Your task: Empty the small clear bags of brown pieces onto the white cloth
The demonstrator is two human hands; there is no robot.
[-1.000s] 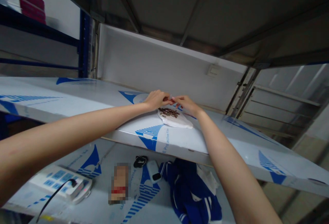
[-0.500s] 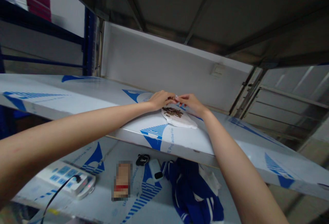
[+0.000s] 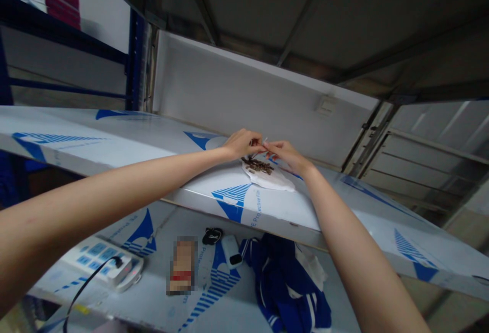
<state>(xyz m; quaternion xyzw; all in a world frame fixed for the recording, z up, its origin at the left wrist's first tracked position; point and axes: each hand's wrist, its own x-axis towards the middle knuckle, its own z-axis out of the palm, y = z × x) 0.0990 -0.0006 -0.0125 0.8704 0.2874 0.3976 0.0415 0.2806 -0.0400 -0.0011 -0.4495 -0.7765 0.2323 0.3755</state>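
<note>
Over the upper shelf, my left hand [image 3: 244,143] and my right hand [image 3: 287,155] meet fingertip to fingertip, both closed in a pinch. A tiny whitish piece [image 3: 265,140] shows at the fingertips between them; its kind is too small to make out. Just below lies a heap of small dark brown stick-like pieces [image 3: 262,166]. They rest on a white sheet [image 3: 277,181], cloth or paper, spread on the shelf. My left fingers partly hide the far side of the heap.
The film-covered upper shelf [image 3: 153,142] has a raised front edge. On the lower shelf are a power strip [image 3: 103,261] with a black cable, a blurred-out box-like item [image 3: 182,267], a small black item [image 3: 212,236], a pale blue device [image 3: 231,251] and a blue-white garment [image 3: 286,282].
My fingers have shifted slightly, and the whitish piece now pokes up between them. My left hand sits a little higher. The view has moved slightly; the heap looks much the same.
</note>
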